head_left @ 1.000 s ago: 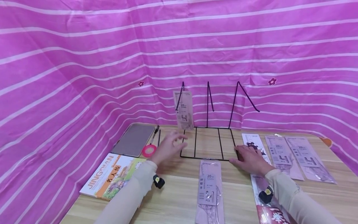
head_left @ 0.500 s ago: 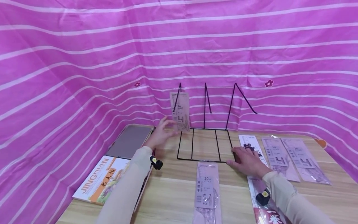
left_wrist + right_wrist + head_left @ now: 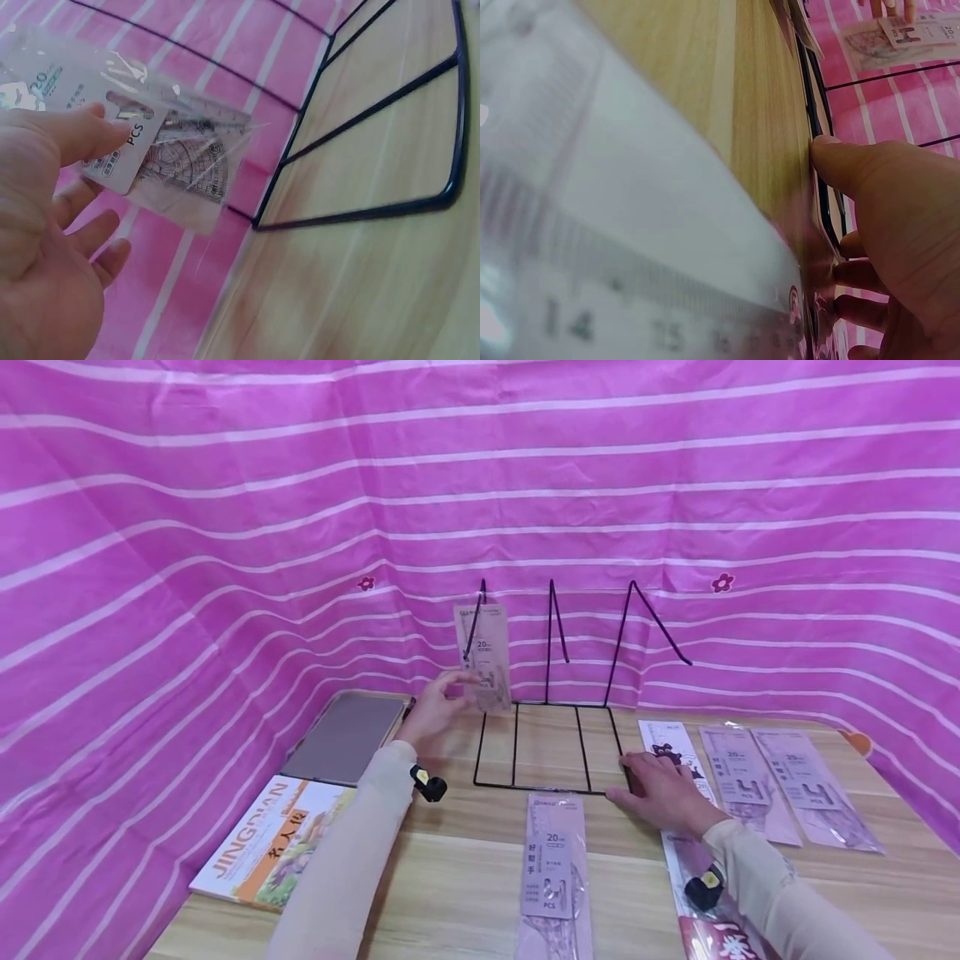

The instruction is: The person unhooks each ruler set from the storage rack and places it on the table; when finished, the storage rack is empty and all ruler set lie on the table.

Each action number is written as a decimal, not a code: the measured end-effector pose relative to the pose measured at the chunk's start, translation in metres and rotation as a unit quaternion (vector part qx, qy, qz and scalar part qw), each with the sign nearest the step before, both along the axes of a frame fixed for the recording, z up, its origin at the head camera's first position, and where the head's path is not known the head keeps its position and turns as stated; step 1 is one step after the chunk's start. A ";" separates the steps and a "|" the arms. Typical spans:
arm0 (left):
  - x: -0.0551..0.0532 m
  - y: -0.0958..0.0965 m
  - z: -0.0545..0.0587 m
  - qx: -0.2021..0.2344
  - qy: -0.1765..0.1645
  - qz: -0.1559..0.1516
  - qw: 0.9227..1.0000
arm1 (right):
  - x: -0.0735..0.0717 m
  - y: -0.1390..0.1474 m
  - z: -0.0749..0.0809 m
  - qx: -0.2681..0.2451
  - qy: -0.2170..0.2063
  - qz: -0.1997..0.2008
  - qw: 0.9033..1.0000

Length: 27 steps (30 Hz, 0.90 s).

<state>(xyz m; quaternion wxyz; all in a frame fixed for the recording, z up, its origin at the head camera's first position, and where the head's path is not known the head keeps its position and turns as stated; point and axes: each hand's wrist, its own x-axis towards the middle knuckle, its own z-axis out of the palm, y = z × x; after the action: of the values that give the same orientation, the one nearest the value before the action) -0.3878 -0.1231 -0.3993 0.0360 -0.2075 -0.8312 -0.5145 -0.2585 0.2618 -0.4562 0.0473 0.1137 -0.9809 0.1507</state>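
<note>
A black wire display rack (image 3: pixel 551 787) stands at the back of the table, with several upright hooks. From its left hook hangs a clear packet with a ruler set (image 3: pixel 491 643). My left hand (image 3: pixel 437 708) pinches the lower part of this packet between thumb and fingers; in the left wrist view a protractor shows through the plastic (image 3: pixel 191 161). My right hand (image 3: pixel 667 789) holds the front right corner of the rack's base, its thumb at the front bar and its fingers by the side bar.
Another ruler packet (image 3: pixel 553 877) lies in front of the rack. More packets (image 3: pixel 738 777) and a cat-print packet (image 3: pixel 672 752) lie to the right, one red-and-white packet (image 3: pixel 712 931) under my right wrist. A book (image 3: pixel 262 843) and grey tablet-like board (image 3: pixel 348 735) lie left. Pink striped cloth (image 3: pixel 525 485) hangs behind.
My left hand has come up from beside the rack's base to the hanging packet and taken hold of its lower part. My right hand has stayed at the rack's corner.
</note>
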 end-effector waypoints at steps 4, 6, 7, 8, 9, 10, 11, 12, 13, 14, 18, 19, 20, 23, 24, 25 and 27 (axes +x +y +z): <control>0.013 0.010 0.000 0.005 0.030 0.016 0.999 | 0.001 0.000 0.000 0.001 -0.004 0.000 1.000; 0.023 0.015 -0.001 -0.011 0.053 0.025 0.998 | 0.001 0.000 -0.001 0.004 -0.002 0.005 1.000; 0.028 0.017 -0.001 -0.021 0.068 0.027 0.997 | 0.000 0.000 0.000 0.006 0.000 0.009 1.000; 0.033 0.019 -0.002 -0.027 0.082 0.028 0.996 | 0.000 0.000 0.000 0.007 0.001 0.011 1.000; 0.039 0.021 -0.002 -0.031 0.098 0.027 0.994 | 0.000 0.000 0.000 0.008 0.002 0.013 1.000; 0.044 0.022 -0.003 -0.032 0.109 0.026 0.993 | 0.000 0.000 0.001 0.008 0.003 0.015 1.000; 0.049 0.023 -0.002 -0.032 0.111 0.026 0.993 | 0.000 0.000 0.002 0.010 0.003 0.016 1.000; 0.054 0.024 -0.001 -0.028 0.111 0.026 0.993 | 0.000 0.000 0.002 0.011 0.003 0.017 1.000; 0.059 0.024 -0.001 -0.023 0.109 0.025 0.993 | 0.000 0.000 0.003 0.012 0.003 0.017 1.000; 0.063 0.025 0.000 -0.018 0.100 0.025 0.995 | 0.000 -0.001 0.003 0.012 0.000 0.016 1.000; 0.082 0.021 0.007 0.013 0.047 0.008 0.999 | 0.000 0.000 0.002 0.015 -0.003 0.016 1.000; 0.086 0.019 0.010 0.022 0.039 -0.001 0.999 | 0.000 0.000 0.002 0.014 -0.004 0.016 1.000; 0.091 0.017 0.013 0.031 0.030 -0.009 0.999 | 0.000 0.000 0.001 0.014 -0.004 0.015 1.000; 0.104 0.011 0.019 0.044 0.017 -0.029 0.998 | 0.000 -0.001 0.002 0.015 -0.003 0.014 1.000; 0.108 0.008 0.019 0.041 0.016 -0.033 0.999 | 0.000 -0.001 0.002 0.015 -0.002 0.014 1.000; 0.113 0.006 0.019 0.038 0.011 -0.036 0.999 | 0.000 -0.001 0.002 0.016 -0.001 0.014 1.000; 0.122 0.002 0.017 0.031 0.003 -0.040 0.999 | 0.000 -0.001 0.003 0.017 0.000 0.014 1.000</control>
<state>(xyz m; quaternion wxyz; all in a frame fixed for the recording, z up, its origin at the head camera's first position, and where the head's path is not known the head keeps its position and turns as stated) -0.2654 -0.1214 -0.3819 0.0245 -0.2408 -0.8058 -0.5405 -0.2587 0.2609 -0.4532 0.0430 0.1286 -0.9816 0.1345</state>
